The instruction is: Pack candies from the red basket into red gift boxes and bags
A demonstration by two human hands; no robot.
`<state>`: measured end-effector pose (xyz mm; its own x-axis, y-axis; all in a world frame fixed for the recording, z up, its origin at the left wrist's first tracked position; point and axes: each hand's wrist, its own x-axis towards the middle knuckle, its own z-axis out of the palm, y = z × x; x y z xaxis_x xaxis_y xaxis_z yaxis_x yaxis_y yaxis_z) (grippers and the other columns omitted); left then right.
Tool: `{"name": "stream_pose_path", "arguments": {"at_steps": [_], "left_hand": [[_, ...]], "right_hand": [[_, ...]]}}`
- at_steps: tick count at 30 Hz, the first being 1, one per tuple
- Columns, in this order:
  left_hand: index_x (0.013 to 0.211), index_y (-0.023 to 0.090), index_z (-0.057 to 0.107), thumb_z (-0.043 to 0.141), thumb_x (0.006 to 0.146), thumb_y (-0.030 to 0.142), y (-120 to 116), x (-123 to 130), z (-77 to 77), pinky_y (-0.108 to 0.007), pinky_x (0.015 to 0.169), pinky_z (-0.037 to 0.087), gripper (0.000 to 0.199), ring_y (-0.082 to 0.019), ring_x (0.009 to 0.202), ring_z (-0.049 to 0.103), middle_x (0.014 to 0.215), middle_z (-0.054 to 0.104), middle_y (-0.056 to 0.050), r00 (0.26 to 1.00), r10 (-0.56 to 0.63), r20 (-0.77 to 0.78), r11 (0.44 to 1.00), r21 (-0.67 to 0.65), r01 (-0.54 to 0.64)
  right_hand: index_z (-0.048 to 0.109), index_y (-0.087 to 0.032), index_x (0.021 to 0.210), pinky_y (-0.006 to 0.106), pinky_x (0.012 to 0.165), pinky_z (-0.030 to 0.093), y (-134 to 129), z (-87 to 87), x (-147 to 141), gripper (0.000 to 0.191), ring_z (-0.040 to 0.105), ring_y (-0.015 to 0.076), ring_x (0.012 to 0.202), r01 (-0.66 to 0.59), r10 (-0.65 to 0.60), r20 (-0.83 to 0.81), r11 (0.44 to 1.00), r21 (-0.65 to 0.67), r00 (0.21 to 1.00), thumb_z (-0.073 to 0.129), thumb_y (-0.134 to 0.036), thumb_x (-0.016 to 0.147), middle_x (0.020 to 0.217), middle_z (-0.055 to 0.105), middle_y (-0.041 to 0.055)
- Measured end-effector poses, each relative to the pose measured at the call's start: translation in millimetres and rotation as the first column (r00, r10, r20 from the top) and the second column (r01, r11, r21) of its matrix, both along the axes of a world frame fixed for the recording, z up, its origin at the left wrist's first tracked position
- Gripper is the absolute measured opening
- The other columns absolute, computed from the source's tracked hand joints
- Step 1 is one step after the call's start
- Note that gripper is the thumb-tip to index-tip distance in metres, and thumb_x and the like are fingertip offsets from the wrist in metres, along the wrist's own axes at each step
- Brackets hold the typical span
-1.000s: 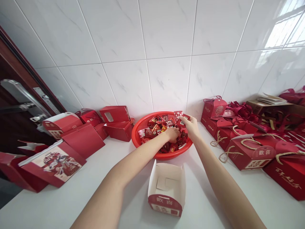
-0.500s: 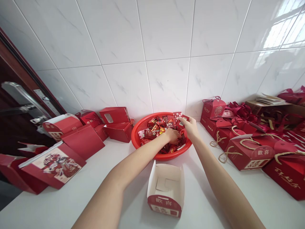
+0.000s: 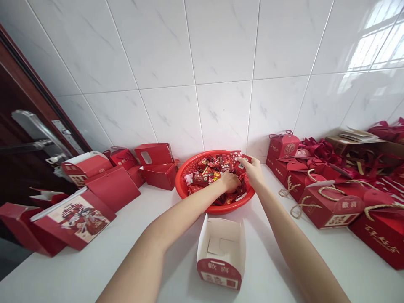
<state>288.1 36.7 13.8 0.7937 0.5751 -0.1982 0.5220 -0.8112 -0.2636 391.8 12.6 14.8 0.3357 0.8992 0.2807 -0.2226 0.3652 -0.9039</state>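
Below tiles (image 3: 222, 42), left hand (image 3: 230, 182) reaches down into basket (image 3: 225, 209).

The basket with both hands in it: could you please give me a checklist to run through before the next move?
1. Basket upright on the table: ok.
2. Sweets within reach: ok, both hands are among them.
3. Right hand has a grip: ok, a red packet is at its fingertips.
4. Left hand has a grip: cannot tell, its fingertips are hidden among the sweets.
5. Near box upright with its top open: ok.
6. Near box steadied by a hand: not ok, neither hand touches it.
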Motion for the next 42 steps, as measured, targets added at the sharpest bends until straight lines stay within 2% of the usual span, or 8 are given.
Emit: {"name": "stream_pose_path", "arguments": {"at_steps": [9, 14, 17, 24, 30, 32, 37, 42], "left_hand": [[0.1, 0.02, 0.072, 0.064, 0.075, 0.007, 9.6, -9.7, 5.5, -0.04, 0.095, 0.048, 0.029, -0.029, 0.107, 0.069, 0.109, 0.076, -0.009, 0.966, 0.081, 0.246, 0.983, -0.182, -0.036], [0.101, 0.015, 0.072, 0.06, 0.082, 0.014, 22.0, -27.8, 20.2, -0.029, 0.08, 0.053, 0.022, -0.022, 0.09, 0.071, 0.099, 0.077, -0.006, 0.81, 0.269, 0.522, 0.912, -0.408, -0.04], [0.113, 0.016, 0.071, 0.055, 0.085, 0.011, 24.6, -39.9, 23.7, -0.029, 0.09, 0.053, 0.033, -0.02, 0.102, 0.07, 0.115, 0.075, -0.006, 0.702, 0.348, 0.622, 0.863, -0.505, 0.02], [0.098, 0.022, 0.078, 0.067, 0.073, 0.016, 10.3, -25.4, 9.6, -0.031, 0.094, 0.051, 0.028, -0.023, 0.1, 0.07, 0.104, 0.078, -0.004, 0.939, 0.093, 0.333, 0.957, -0.29, 0.008], [0.089, 0.019, 0.077, 0.057, 0.084, 0.016, 5.0, -18.1, 14.8, -0.03, 0.087, 0.051, 0.02, -0.021, 0.093, 0.07, 0.099, 0.078, -0.005, 0.944, 0.129, 0.304, 0.96, -0.278, -0.041], [0.098, 0.016, 0.076, 0.05, 0.091, 0.02, 4.8, -28.0, 24.8, -0.028, 0.088, 0.051, 0.026, -0.019, 0.094, 0.07, 0.102, 0.077, -0.007, 0.879, 0.191, 0.437, 0.942, -0.334, -0.039], [0.109, 0.015, 0.073, 0.056, 0.092, 0.029, -17.4, -62.0, 51.0, -0.032, 0.093, 0.051, 0.028, -0.022, 0.107, 0.066, 0.114, 0.074, -0.008, 0.513, 0.454, 0.728, 0.763, -0.616, 0.199], [0.134, 0.022, 0.061, 0.07, 0.087, 0.037, -62.4, -86.0, 63.2, -0.036, 0.091, 0.053, 0.05, -0.022, 0.104, 0.066, 0.119, 0.07, -0.008, 0.366, 0.552, 0.749, 0.701, -0.655, 0.284]], "right_hand": [[0.066, -0.02, 0.07, 0.029, 0.059, 0.051, 0.1, 3.5, -0.3, 0.029, 0.062, 0.0159, 0.058, 0.02, -0.021, -0.023, 1.0, -0.015, 1.0, 0.08, -0.043, 0.059, 0.062, 0.067, -0.0012], [0.067, -0.019, 0.073, 0.028, 0.062, 0.051, 0.3, 7.3, 0.9, 0.027, 0.062, 0.0146, 0.061, 0.046, -0.044, -0.07, 0.999, 0.027, 0.997, 0.079, -0.04, 0.06, 0.066, 0.068, -0.001], [0.065, -0.019, 0.07, 0.027, 0.058, 0.049, -5.1, 15.8, -0.1, 0.026, 0.059, 0.0141, 0.058, 0.036, -0.034, -0.098, 0.999, 0.015, 0.995, 0.079, -0.039, 0.06, 0.063, 0.066, -0.0011], [0.066, -0.019, 0.073, 0.029, 0.06, 0.052, -27.1, 40.6, -10.4, 0.027, 0.061, 0.0146, 0.058, -0.059, 0.069, -0.125, 0.995, 0.08, 0.99, 0.079, -0.039, 0.062, 0.062, 0.065, -0.0017], [0.067, -0.019, 0.074, 0.03, 0.063, 0.054, -42.7, 57.8, -9.3, 0.028, 0.063, 0.0161, 0.062, -0.075, 0.092, -0.134, 0.989, 0.131, 0.987, 0.082, -0.041, 0.063, 0.066, 0.067, 0.0003], [0.068, -0.019, 0.074, 0.03, 0.065, 0.055, -48.4, 63.9, -6.5, 0.028, 0.065, 0.017, 0.065, -0.084, 0.108, -0.136, 0.981, 0.172, 0.985, 0.082, -0.04, 0.064, 0.068, 0.069, 0.001], [0.069, -0.019, 0.078, 0.033, 0.07, 0.057, -67.8, 80.7, -0.2, 0.026, 0.068, 0.0198, 0.073, -0.106, 0.125, -0.084, 0.973, 0.205, 0.989, 0.081, -0.041, 0.068, 0.073, 0.071, 0.0023], [0.073, -0.019, 0.081, 0.033, 0.069, 0.057, -90.0, 94.3, 4.0, 0.021, 0.069, 0.0191, 0.073, -0.135, 0.149, -0.043, 0.962, 0.237, 0.988, 0.081, -0.035, 0.071, 0.08, 0.073, 0.0043]]}}
